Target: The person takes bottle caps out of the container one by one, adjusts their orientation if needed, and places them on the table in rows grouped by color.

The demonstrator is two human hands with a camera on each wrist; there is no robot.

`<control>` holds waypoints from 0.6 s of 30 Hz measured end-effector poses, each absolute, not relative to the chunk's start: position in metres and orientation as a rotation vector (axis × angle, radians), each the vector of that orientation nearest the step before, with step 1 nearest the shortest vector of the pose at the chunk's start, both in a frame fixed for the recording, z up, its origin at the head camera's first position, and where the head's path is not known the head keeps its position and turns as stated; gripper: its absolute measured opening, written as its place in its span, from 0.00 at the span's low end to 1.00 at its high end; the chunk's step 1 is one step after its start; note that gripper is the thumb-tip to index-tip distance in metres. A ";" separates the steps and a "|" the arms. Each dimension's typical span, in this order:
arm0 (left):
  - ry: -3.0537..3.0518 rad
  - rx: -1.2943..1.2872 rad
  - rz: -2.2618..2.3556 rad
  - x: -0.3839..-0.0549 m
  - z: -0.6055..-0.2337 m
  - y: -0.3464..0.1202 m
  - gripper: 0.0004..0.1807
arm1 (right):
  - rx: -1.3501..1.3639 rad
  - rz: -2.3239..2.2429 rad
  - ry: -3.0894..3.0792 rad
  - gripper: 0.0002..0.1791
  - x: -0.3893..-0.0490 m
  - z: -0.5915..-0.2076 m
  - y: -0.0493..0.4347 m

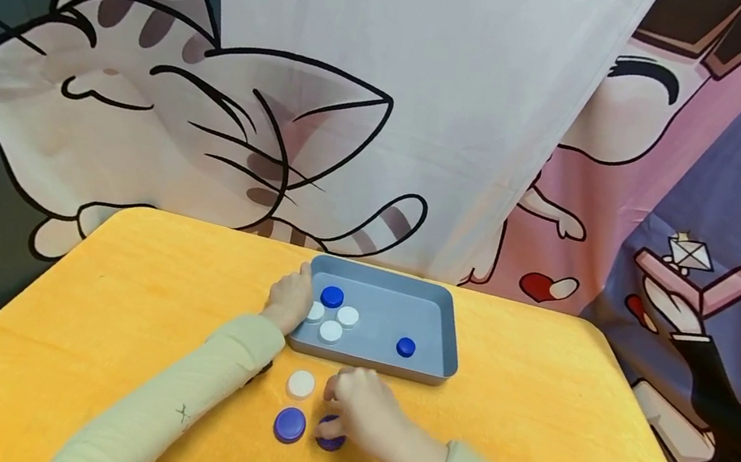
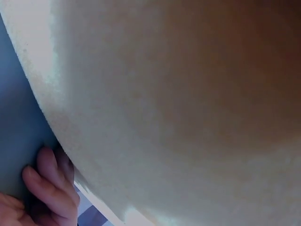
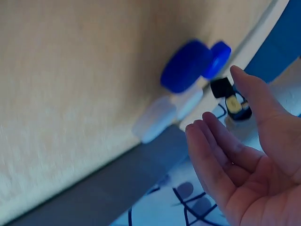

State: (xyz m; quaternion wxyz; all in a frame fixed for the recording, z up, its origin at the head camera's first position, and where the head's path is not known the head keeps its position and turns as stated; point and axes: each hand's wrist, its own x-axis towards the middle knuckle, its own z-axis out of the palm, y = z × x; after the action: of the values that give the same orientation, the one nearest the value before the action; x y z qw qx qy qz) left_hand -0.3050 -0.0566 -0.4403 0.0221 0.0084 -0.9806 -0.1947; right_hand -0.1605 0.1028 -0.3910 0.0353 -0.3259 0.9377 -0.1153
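Note:
The left hand [image 1: 290, 301] holds the left edge of a shallow grey-blue tray [image 1: 378, 361]; its curled fingers [image 2: 51, 188] show in the left wrist view. Inside the tray lie a blue bottle cap [image 1: 332, 297], a smaller blue cap [image 1: 406, 347] and three white caps [image 1: 330, 331]. In front of it, the right hand [image 1: 369, 415] hovers over a blue cap [image 1: 330, 443], partly covering it. Its thumb [image 3: 254, 92] and fingers are apart with nothing between them in the right wrist view. Left of this hand are another blue cap [image 1: 290, 425] and a white cap [image 1: 301, 384].
A yellow cloth [image 1: 535, 389] covers the table. Behind the table's far edge hangs a curtain [image 1: 435, 111] with cartoon figures. In the right wrist view a second white cap [image 3: 190, 101] lies beside the nearer one.

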 end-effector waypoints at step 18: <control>-3.008 0.007 -0.592 -0.313 -0.452 -0.059 0.12 | -1.045 -0.588 2.955 0.14 -0.215 -0.361 0.106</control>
State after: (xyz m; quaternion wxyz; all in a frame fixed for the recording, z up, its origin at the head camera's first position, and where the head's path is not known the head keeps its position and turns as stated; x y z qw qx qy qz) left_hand -0.3134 -0.0588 -0.4525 0.0379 0.0024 -0.9805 -0.1930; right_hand -0.2145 0.1062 -0.3609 -0.0236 -0.3277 0.9263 -0.1843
